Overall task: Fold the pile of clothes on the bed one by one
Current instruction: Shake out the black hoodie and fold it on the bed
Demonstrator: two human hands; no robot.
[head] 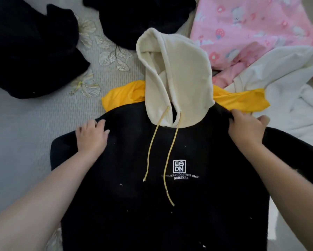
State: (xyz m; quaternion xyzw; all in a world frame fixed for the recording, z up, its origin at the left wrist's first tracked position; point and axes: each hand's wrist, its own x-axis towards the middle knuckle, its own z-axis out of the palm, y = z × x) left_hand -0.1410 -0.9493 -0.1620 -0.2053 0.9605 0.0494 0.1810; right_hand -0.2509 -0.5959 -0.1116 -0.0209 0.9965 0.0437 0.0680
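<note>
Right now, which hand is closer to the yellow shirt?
Right. The right hand grips the hoodie shoulder right at the yellow shirt. The left hand rests lower, apart from it.

Black hoodie (152, 196) lies front-up and spread flat on the bed (25, 142), white square logo and text lines on the chest. Its cream hood (175, 69) points away from the camera, laid out past the collar, with two yellow drawstrings (168, 160) trailing down over the chest. Yellow garment (123, 95) sits under the hoodie's shoulders, sticking out either side of the hood. Rest of pile, unfolded: two dark garments beyond the hood, one far left (30, 51), one just left of it (139, 17); pink patterned fabric (251, 28) right of the hood; white garment (288, 91) crumpled right of the hoodie's shoulder.
</note>
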